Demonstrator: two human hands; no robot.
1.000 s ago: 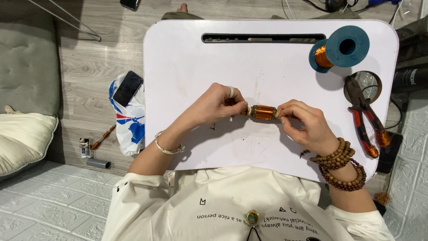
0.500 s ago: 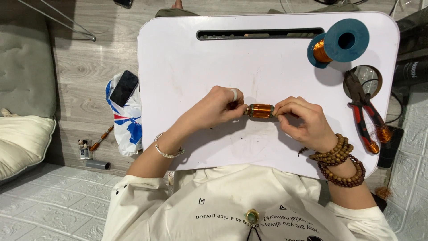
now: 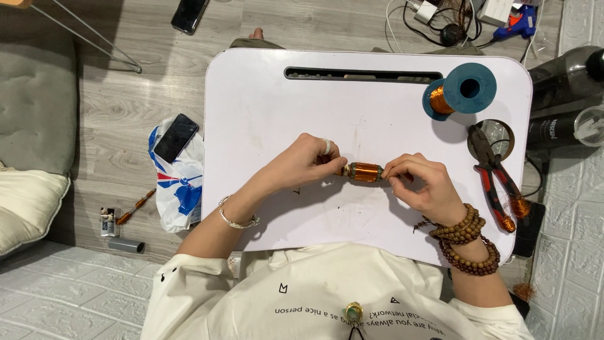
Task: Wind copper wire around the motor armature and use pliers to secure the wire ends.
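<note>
Both my hands hold a small motor armature wound with copper wire [image 3: 363, 172] just above the middle of the white lap table [image 3: 264, 113]. My left hand [image 3: 313, 161], with a ring on one finger and a thin bracelet at the wrist, grips its left shaft end. My right hand [image 3: 423, 187], wearing wooden bead bracelets, pinches its right end. The armature lies level between them.
A blue spool of copper wire [image 3: 459, 91] lies at the table's far right. Red-handled pliers [image 3: 494, 176] rest across a round cup hole. On the floor at left are a phone on a plastic bag [image 3: 177, 165], a grey cushion [image 3: 34, 119] and a small tube [image 3: 126, 245].
The hands and the armature stay together at the table's middle with hardly any shift; only the view has moved slightly.
</note>
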